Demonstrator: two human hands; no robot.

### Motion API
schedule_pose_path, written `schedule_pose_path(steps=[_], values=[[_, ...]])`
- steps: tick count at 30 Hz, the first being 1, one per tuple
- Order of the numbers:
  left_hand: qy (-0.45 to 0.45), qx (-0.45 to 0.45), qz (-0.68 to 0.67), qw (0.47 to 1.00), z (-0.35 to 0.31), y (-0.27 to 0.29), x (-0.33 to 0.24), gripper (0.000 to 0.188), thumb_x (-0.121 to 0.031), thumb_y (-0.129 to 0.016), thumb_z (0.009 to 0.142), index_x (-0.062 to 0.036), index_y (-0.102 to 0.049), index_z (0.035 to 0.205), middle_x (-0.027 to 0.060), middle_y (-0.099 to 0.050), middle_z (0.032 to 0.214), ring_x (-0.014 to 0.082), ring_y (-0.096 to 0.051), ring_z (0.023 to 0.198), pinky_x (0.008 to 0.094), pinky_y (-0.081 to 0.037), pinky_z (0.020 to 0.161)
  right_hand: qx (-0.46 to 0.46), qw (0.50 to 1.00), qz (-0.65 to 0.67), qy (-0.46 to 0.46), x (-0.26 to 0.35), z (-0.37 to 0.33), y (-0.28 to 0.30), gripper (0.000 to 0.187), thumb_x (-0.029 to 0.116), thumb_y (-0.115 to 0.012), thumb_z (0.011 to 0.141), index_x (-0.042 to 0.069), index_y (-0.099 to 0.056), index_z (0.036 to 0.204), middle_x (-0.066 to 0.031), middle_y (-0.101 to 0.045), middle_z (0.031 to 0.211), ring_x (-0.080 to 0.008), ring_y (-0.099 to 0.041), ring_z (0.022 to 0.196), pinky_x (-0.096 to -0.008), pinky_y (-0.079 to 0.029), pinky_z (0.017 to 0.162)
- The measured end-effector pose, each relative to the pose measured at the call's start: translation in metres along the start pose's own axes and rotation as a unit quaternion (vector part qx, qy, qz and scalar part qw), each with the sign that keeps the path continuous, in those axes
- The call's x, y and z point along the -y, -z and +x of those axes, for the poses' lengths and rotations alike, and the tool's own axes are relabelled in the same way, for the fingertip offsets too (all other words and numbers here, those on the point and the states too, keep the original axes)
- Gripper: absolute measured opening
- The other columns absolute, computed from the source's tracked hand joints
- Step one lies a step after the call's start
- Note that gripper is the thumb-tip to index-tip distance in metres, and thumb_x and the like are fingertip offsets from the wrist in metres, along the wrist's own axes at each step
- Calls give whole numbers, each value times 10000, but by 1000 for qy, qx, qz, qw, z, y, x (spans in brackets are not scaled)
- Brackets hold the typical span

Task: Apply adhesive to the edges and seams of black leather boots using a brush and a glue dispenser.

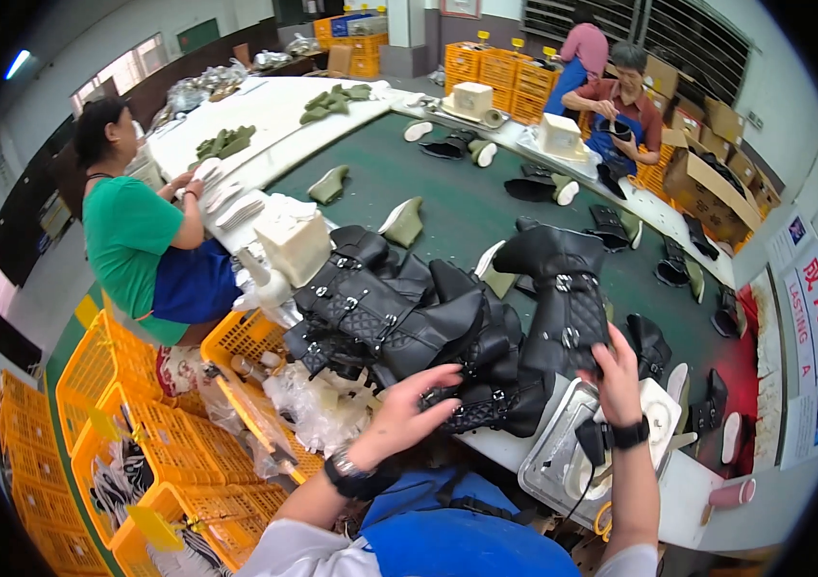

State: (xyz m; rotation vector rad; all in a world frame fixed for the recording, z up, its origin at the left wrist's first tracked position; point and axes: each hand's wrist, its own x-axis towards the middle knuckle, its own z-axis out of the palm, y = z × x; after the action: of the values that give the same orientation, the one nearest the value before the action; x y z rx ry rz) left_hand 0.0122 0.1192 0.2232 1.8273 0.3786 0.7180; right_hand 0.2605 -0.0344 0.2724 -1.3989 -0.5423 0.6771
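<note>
A black quilted boot with buckled straps lies in front of me, its foot pointing away and its shaft toward me. My right hand has its fingers curled at the edge of the shaft's near end. My left hand is open, thumb and fingers apart, over the near side of a heap of black boots; whether it touches one I cannot tell. Another buckled boot lies between my hands.
A green conveyor belt carries olive shoe pieces and black boots. A metal tray sits beside my right forearm. Orange crates stand at the left. One person in green sits left; another person works across the belt.
</note>
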Motion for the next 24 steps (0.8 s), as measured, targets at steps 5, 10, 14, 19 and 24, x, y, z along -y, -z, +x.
schedule_pose_path(steps=[5, 10, 14, 19, 24], values=[[108, -111, -32, 987, -37, 57, 45, 390, -55, -607, 791, -8, -516, 1167, 90, -630, 971, 159, -595, 925, 280, -446, 836, 11, 995, 51, -90, -11, 108, -23, 277, 89, -472, 882, 70, -493, 1158, -18, -575, 970, -99, -553, 793, -247, -514, 605], [175, -191, -28, 966, -70, 82, 69, 363, -40, -605, 785, 0, -536, 1138, 87, -636, 931, 150, -600, 876, 277, -456, 803, 15, 989, 107, -97, -33, 212, -72, 184, 92, -468, 885, 64, -518, 1060, -47, -573, 979, -139, -551, 790, -295, -532, 651], [187, -198, -28, 962, -71, 90, 73, 362, -37, -608, 779, 3, -539, 1133, 89, -638, 922, 151, -601, 861, 277, -456, 795, 123, 960, 149, -205, -47, 285, -92, 359, 212, -463, 918, 47, -354, 1218, -222, -500, 1132, -272, -609, 879, -321, -554, 657], [181, -176, 10, 968, -61, 92, 73, 344, -52, -607, 784, 14, -545, 1116, 98, -644, 900, 163, -605, 854, 285, -454, 795, 119, 965, -56, -229, -42, 262, -108, 504, 222, -473, 913, 36, -259, 1329, -216, -459, 1201, -297, -619, 875, -323, -541, 695], [160, -140, 22, 977, -36, 85, 78, 324, -72, -605, 797, 4, -551, 1108, 100, -645, 894, 162, -607, 854, 277, -463, 769, 250, 925, -271, -88, -16, 186, -93, 286, 206, -498, 895, 25, -552, 1110, -48, -628, 872, -110, -602, 748, -243, -502, 641]])
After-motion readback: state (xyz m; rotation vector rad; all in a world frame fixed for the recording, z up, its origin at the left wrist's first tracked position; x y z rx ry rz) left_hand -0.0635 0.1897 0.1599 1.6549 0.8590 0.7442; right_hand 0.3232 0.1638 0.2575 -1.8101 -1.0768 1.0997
